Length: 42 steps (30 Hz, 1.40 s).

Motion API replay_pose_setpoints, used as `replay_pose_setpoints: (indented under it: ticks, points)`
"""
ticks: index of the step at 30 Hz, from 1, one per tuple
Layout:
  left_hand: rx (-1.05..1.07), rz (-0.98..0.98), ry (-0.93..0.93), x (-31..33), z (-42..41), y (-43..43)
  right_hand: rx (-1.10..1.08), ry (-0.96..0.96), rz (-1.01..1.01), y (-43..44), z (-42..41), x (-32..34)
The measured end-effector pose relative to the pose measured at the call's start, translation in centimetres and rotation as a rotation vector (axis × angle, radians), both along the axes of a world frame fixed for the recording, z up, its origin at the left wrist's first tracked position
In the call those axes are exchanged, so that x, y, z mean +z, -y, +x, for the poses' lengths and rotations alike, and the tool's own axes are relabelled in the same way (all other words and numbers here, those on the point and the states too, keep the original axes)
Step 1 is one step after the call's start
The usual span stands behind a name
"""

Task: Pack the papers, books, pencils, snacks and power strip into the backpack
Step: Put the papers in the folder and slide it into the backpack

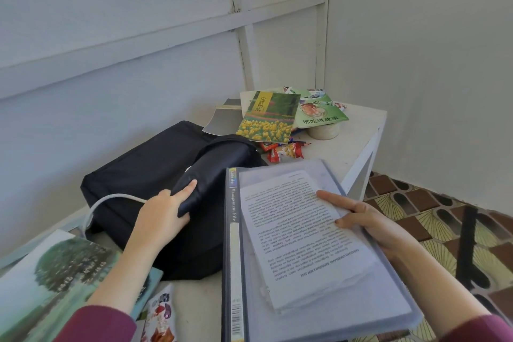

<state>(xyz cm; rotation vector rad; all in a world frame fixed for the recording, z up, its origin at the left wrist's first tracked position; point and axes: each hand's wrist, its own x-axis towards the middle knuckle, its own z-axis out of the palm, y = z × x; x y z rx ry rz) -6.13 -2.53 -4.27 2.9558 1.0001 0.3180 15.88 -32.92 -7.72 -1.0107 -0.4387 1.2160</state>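
A black backpack lies on the white table. My left hand grips its top flap edge, thumb over the fabric. My right hand holds a grey management file with printed papers on top, thumb and forefinger pressing the sheets; the file hovers to the right of the backpack. A white power strip cable curves out by the backpack's left side. Booklets with a yellow-flower cover and a green cover lie at the far end, with red snack packets and pencils beside them.
A landscape-cover book and a snack bag lie at the near left. A tape roll sits under the green booklet. Walls close the table's back and right; patterned floor lies to the right.
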Motion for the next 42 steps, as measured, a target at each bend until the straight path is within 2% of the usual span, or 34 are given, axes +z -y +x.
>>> replay_pose_setpoints:
  ticks: [7,12,19,23,26,29,35,38,41,42]
  points:
    - [-0.068,-0.158,0.181,2.1,-0.9,-1.6,0.076,0.056,-0.03,-0.2,0.3,1.1]
    - [-0.104,-0.233,0.329,3.3,-1.5,-1.5,0.214,0.094,-0.09,-2.3,0.9,2.3]
    - [-0.092,-0.322,0.4,3.3,-1.9,-1.7,0.409,0.293,-0.254,-8.6,1.2,4.2]
    - [-0.098,-0.339,0.418,3.4,-1.9,-1.5,0.505,0.498,-0.38,-12.3,0.8,5.2]
    - [-0.114,-0.346,0.417,3.3,-2.0,-1.4,0.404,0.581,-0.459,-14.1,0.0,5.7]
    - [-0.116,-0.377,0.424,3.2,-2.0,-1.3,0.232,0.66,-0.431,-14.4,-0.4,5.6]
    - [-0.109,-0.419,0.436,3.0,-2.0,-1.3,0.094,0.955,-0.441,-10.4,-1.5,5.4]
    - [-0.095,-0.435,0.445,2.9,-1.9,-1.3,0.22,0.894,-0.489,-7.5,-1.9,5.3]
    - [-0.095,-0.443,0.449,2.8,-1.9,-1.3,0.359,0.578,-0.414,-5.4,-1.8,5.1]
    - [-0.097,-0.449,0.45,2.8,-1.9,-1.3,0.373,0.534,-0.395,-5.2,-1.8,5.1]
